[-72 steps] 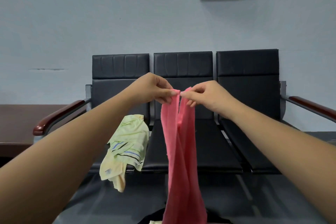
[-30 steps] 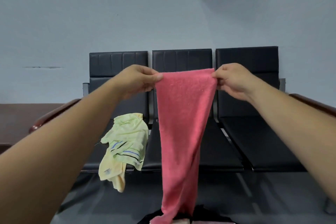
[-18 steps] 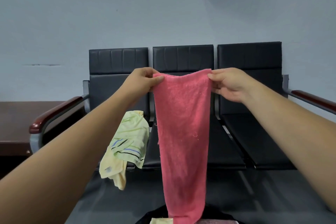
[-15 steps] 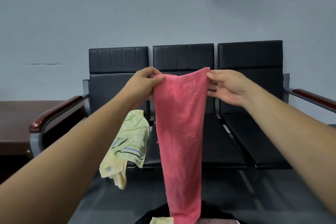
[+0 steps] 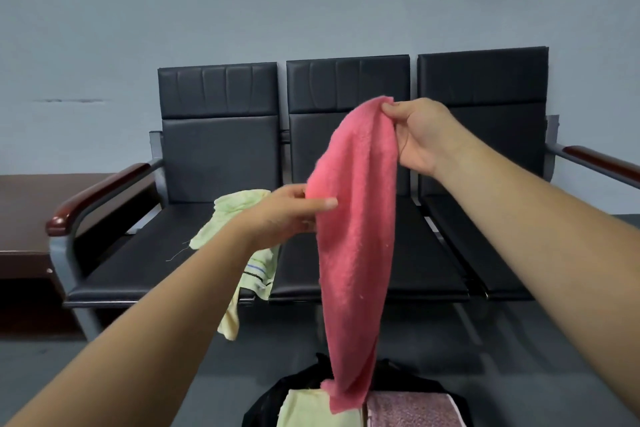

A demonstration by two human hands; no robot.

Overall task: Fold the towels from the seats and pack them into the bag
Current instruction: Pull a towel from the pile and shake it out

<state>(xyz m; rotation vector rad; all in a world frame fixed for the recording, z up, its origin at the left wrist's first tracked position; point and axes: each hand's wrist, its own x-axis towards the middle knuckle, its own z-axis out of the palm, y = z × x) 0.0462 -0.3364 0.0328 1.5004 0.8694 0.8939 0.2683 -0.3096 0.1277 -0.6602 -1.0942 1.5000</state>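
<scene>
2 hands hold 1 pink towel [image 5: 356, 236] in the air in front of a row of 3 black seats [image 5: 221, 149]. The right hand [image 5: 419, 135] is raised, with fingers and thumb pinching the top corner of the towel. The left hand [image 5: 287, 215] is lower and further left, thumb in front and fingers behind, gripping the left edge of the towel partway down. The towel hangs as a long, narrow strip. Its lower end reaches the mouth of the black bag [image 5: 391, 371], which sits on the floor at the bottom edge of the view. Contact between the towel end and the bag contents cannot be determined.

The bag is open and contains 2 folded items side by side: 1 pale green towel [image 5: 311, 407] on the left and 1 mauve towel [image 5: 408, 409] on the right. 1 yellow-green striped towel [image 5: 239, 206] lies unfolded on the left seat, draped over the front edge and partly hidden by the left forearm. Wooden armrests [image 5: 97, 194] cap both ends of the row.
</scene>
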